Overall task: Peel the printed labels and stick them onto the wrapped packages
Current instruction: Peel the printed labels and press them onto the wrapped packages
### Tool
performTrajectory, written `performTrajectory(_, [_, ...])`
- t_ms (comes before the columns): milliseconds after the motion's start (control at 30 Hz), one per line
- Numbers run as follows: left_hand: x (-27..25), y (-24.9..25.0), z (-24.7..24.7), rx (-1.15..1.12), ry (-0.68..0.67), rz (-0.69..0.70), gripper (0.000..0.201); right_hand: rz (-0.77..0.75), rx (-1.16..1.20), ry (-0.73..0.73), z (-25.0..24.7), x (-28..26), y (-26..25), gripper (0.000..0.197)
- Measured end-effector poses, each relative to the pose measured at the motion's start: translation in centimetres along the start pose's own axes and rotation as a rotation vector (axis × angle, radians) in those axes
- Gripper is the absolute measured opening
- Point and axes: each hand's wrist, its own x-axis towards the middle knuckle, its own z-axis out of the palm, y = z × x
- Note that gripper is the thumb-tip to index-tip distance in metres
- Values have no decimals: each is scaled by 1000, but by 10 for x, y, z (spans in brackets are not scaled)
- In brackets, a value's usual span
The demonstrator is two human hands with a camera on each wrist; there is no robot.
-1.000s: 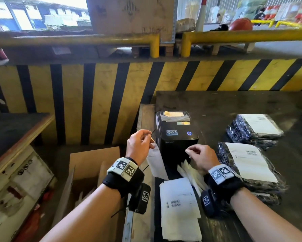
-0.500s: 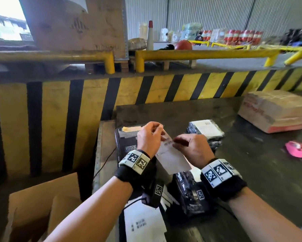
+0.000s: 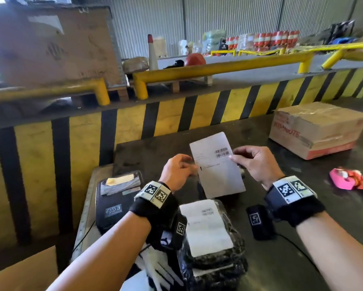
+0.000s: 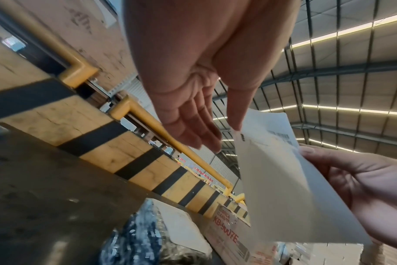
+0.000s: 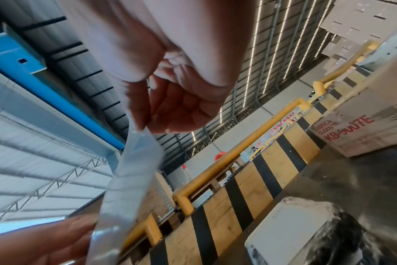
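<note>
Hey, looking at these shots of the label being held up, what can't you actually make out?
- Label text: barcode shows in the head view, print too small and blurred to read.
- Whether its backing is already off: right wrist view only shows a blurred edge-on strip.
- Left hand fingertips: head view hides them behind the label's edge.
- Package lower end: cut off by the head view's bottom edge.
- Package beyond the label: hidden behind it in the head view.
</note>
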Motion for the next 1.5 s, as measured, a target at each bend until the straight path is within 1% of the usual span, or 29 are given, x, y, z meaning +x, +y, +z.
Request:
performTrajectory(100, [28,10,36,-39,-11,23,22,43,57,31,-25,26,27,10])
performTrajectory(200, [56,11,70,-59,-6,8,14,100,107,21,-44,50,56,11])
performTrajectory(333, [93,7,99,-16,37,-9,11,130,69,-12,-60,86,88,13])
performTrajectory(533, [145,-4,106,107,73,-36,13,105,-55,-63,-50,141,129,17])
performTrajectory(633, [167,-15,103,190,69,-76,14,133,-71,-105,-36,160,149,18])
performTrajectory(767, [189,-33,100,303,29,-149,14,187,-126,-148,-15,173,175,21])
performTrajectory(967, [203,-60,104,389,-9,-248,20,302,-183,-295,0,183,202,24])
performTrajectory(1233, [200,-75,104,434,-18,-263,26,289,-203,-302,6,178,209,27])
performTrajectory(1500, [198,-75,105,466,-21,-267,23,269,-249,-281,9,173,201,25])
